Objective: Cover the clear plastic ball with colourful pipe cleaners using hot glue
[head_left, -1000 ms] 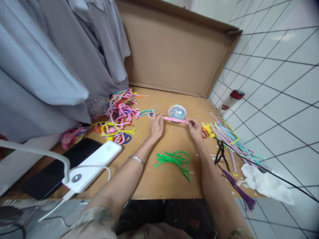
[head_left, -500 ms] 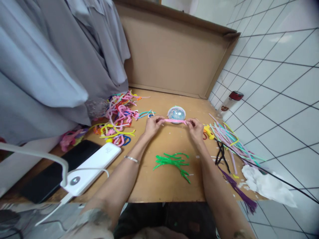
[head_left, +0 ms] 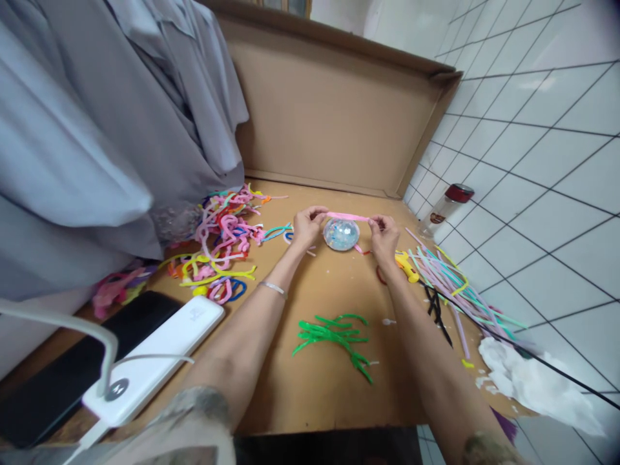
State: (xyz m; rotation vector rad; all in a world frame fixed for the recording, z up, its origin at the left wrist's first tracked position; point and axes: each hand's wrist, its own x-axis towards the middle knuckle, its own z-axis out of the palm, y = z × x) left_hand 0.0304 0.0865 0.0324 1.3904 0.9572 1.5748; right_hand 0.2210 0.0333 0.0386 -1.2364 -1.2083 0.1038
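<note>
A pink strip, possibly pipe cleaner, is stretched nearly level between my two hands. My left hand pinches its left end, and my right hand pinches the right end. Just below and partly behind the strip sits a clear round ball or bowl with coloured specks; whether the strip touches it I cannot tell. A small pink and red piece lies by its right lower edge. Nearer to me, between my forearms, is a bunch of green pipe cleaners.
Tangled coloured pipe cleaners lie at left, beside a white power bank with cables. At right are a yellow glue gun, straight pastel pipe cleaners, white fluff and a red-capped bottle. A cardboard panel stands behind.
Both hands have raised the pink strip and moved it away from me, from the near edge of the clear round thing to its far edge. The camera view has shifted slightly.
</note>
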